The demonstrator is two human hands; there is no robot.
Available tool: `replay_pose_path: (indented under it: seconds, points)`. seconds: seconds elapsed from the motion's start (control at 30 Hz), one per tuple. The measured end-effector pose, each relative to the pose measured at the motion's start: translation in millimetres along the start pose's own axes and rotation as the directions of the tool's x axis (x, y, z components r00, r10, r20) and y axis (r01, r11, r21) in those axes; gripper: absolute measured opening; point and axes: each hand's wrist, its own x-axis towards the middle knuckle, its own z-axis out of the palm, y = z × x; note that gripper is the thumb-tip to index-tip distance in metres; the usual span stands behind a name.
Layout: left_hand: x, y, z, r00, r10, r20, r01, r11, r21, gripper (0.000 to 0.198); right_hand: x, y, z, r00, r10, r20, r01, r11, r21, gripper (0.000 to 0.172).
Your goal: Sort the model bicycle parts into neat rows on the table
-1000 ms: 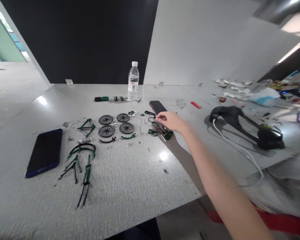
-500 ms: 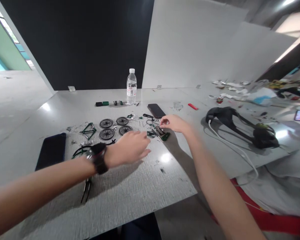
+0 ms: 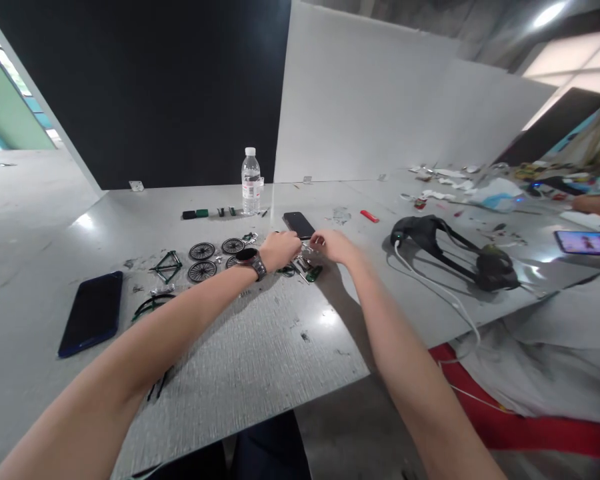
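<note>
My left hand (image 3: pixel 281 250), with a dark watch (image 3: pixel 247 256) on its wrist, is over the small parts at the table's middle. Its fingers are curled down; what they hold, if anything, is hidden. Close on the right, my right hand (image 3: pixel 333 245) has thumb and fingers pinched together above the same parts, and I cannot make out what is in them. Below the hands lies a small green and silver part (image 3: pixel 313 273). Left of them are several spoked miniature wheels (image 3: pixel 202 251), partly covered by my left wrist, and a green miniature bicycle frame (image 3: pixel 167 267).
A dark phone (image 3: pixel 299 225) lies just behind the hands and a larger one (image 3: pixel 93 313) at left. A water bottle (image 3: pixel 251 190) stands behind. To the right are a red object (image 3: pixel 369 216) and a black strapped headset (image 3: pixel 420 230) with a white cable. Another person's hand (image 3: pixel 597 207) is far right.
My left hand has moved right and forward, from beside the wheels to the small parts next to my right hand. My right hand stays over those parts. The view has shifted slightly.
</note>
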Motion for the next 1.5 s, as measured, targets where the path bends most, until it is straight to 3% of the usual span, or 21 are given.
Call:
replay_pose_path:
  seconds: [0.2, 0.37, 0.57, 0.7, 0.83, 1.1, 1.5]
  points:
    - [8.8, 1.1, 5.8, 0.997, -0.066, 0.044, 0.068, 0.997, -0.042, 0.037, 2.3, 4.3, 4.1, 0.999, 0.027, -0.038, -0.028, 1.0, -0.009, 0.02]
    - [2.1, 4.5, -7.1, 0.994, -0.113, 0.005, 0.113, 0.99, -0.082, 0.03, 6.2, 6.0, 10.8, 0.996, -0.016, -0.085, 0.015, 1.0, -0.008, 0.02]
    - [-51.2, 44.5, -22.1, 1.0, -0.028, -0.012, 0.026, 0.994, -0.104, 0.033, 7.2, 3.7, 15.2, 0.995, -0.058, -0.085, 0.059, 0.998, 0.012, 0.015]
    - [-92.5, 79.8, -15.1, 0.998, 0.067, 0.018, -0.066, 0.995, -0.074, 0.028, 5.7, -5.7, 17.7, 0.99, -0.081, -0.114, 0.083, 0.996, 0.012, 0.012]
    - [-116.3, 96.8, -5.1, 0.995, 0.104, 0.004, -0.104, 0.993, -0.047, 0.023, 7.7, -17.1, 24.1, 0.982, -0.097, -0.162, 0.093, 0.995, -0.029, 0.015]
    - [-131.7, 106.4, 8.6, 0.992, 0.099, -0.075, -0.101, 0.994, -0.032, 0.024, 15.4, -24.4, 31.3, 0.982, -0.102, -0.16, 0.079, 0.987, -0.142, 0.02]
    - [-144.8, 102.8, 22.1, 0.957, 0.22, -0.19, -0.214, 0.976, 0.05, 0.042, 10.6, -31.6, 17.6, 0.984, -0.138, -0.116, 0.122, 0.983, -0.138, 0.016]
